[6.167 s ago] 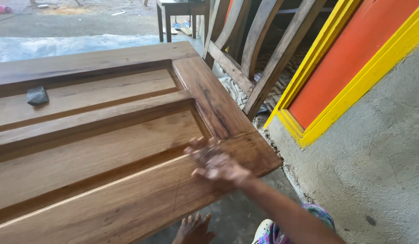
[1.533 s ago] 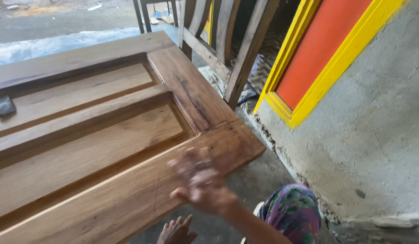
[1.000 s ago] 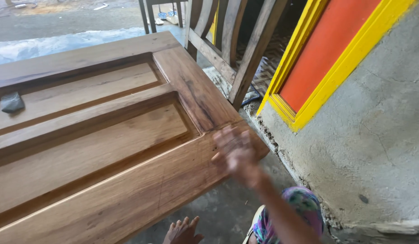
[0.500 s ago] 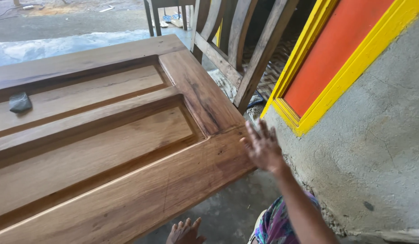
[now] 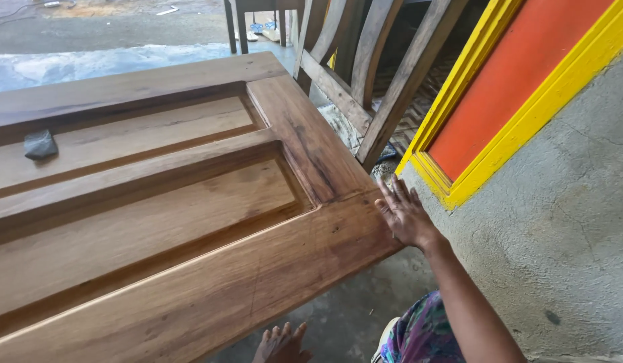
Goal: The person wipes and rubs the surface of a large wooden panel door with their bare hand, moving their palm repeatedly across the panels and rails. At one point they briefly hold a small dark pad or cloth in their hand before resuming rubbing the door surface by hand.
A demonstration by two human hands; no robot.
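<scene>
Only right hand (image 5: 404, 214) open-palmed at wooden door (image 5: 190, 222) corner, left hand unseen

doors: 1 wooden door (image 5: 190, 222) (panelled); pads: 1 dark sanding pad (image 5: 40, 144); hands: 1 right hand (image 5: 404, 214); feet: 1 bare foot (image 5: 281, 343)

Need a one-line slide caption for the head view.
Right hand flat against the corner edge of a panelled wooden door; dark pad on its far panel.

Bare forearm, purple floral-patterned garment (image 5: 422, 333)
</scene>
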